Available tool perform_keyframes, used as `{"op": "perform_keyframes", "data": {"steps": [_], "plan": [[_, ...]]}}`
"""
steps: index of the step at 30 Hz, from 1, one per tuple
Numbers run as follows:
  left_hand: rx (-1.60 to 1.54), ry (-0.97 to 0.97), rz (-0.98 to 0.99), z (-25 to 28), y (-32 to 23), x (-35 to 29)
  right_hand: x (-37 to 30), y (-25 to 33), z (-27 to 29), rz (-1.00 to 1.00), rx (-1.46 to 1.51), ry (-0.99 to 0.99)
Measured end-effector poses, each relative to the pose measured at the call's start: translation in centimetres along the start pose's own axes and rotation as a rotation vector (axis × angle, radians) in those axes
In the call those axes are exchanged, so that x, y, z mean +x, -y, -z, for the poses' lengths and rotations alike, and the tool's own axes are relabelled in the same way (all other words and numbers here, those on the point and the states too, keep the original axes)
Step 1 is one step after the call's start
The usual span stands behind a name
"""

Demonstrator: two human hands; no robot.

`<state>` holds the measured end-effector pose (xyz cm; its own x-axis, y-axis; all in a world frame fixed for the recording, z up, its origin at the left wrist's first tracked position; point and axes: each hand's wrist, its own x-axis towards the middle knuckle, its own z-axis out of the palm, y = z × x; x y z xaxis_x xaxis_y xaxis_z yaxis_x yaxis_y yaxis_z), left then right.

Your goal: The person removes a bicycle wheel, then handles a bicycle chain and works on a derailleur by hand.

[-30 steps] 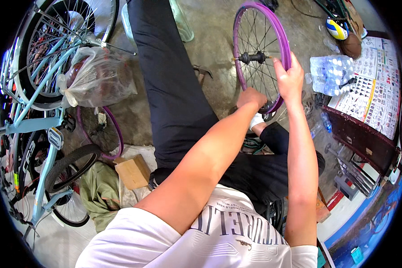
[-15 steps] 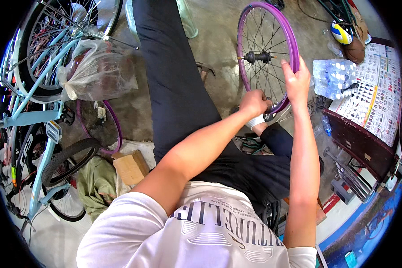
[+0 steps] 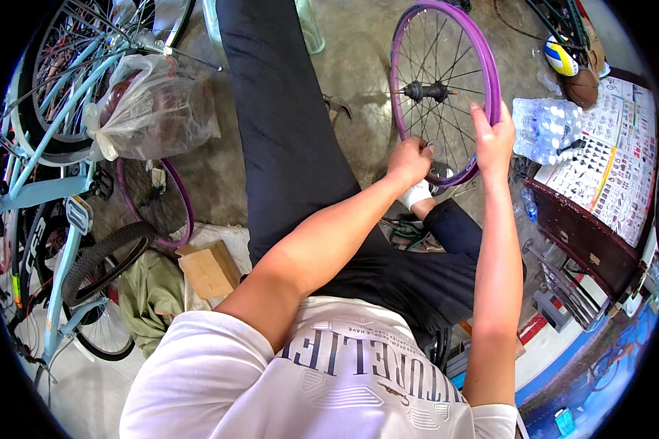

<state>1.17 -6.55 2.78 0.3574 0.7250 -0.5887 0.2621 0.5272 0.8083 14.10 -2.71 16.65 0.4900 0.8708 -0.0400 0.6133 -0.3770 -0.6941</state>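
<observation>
A purple-rimmed bicycle wheel (image 3: 493, 69) with black spokes and a black hub (image 3: 426, 91) stands tilted in front of me. My right hand (image 3: 495, 139) is closed around its near right rim, thumb on the inner side. By the lower spokes, my left hand (image 3: 410, 161) is closed, fingertips pinched together. A small greyish thing shows at those fingertips, too small to name. Just below the rim a foot in a white sock (image 3: 416, 193) is partly hidden.
At left stand a light-blue bicycle (image 3: 44, 190), a tied clear plastic bag (image 3: 157, 110), another purple-rimmed wheel (image 3: 188, 208), a loose tyre (image 3: 69, 282) and a cardboard box (image 3: 209, 271). On the right are bottled-water packs (image 3: 545, 130), a dark red case (image 3: 589, 234) and a ball (image 3: 560, 56).
My left hand has drawn slightly left and up from the lower rim, uncovering the small greyish thing. The wheel looks slightly turned, with dark marking now showing on its lower rim.
</observation>
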Motion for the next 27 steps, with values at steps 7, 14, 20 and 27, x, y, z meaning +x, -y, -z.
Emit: {"op": "perform_keyframes", "data": {"steps": [7,14,20,27], "plan": [[-0.234,0.237,0.217,-0.6,-0.1,-1.1,-0.3,0.4,-0.4,-0.003,0.050,-0.012],[0.242,0.145,-0.058,-1.6,0.3,-1.2,-0.3,0.4,-0.5,-0.010,0.076,-0.024],[0.060,0.202,0.074,-2.5,1.4,-0.2,-0.4,0.0,-0.5,-0.019,0.099,-0.008],[-0.178,0.278,0.165,-2.0,0.5,-0.6,-0.4,-0.2,-0.5,-0.016,0.088,-0.012]]}}
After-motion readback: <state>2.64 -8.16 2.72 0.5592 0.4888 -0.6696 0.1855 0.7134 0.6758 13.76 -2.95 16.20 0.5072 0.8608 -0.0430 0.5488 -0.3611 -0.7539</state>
